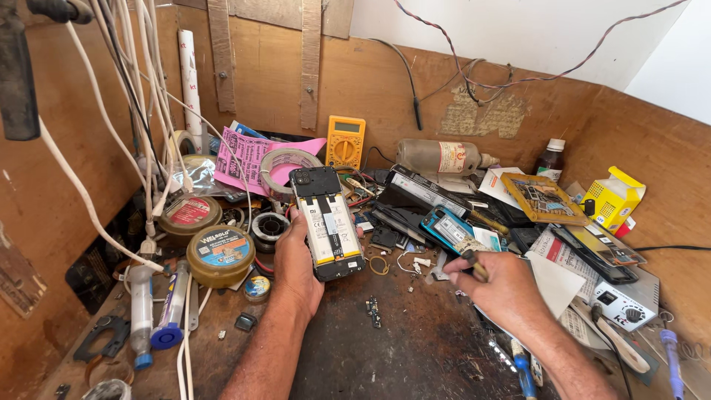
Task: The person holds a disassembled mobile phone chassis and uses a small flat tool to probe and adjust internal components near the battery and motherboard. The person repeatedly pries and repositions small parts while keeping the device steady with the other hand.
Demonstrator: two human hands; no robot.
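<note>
Opened phone [326, 222], back cover already off and battery still seated, gripped in my left hand [296, 267] at centre of the surface [415, 341]; my right hand [496, 285], at 3 o'clock, pinches a small tool [474, 263]; reassembly outstanding.

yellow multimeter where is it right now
In the head view the yellow multimeter leans against the wooden back wall, centre-left, just behind the roll of tape and left of the lying bottle.
</note>
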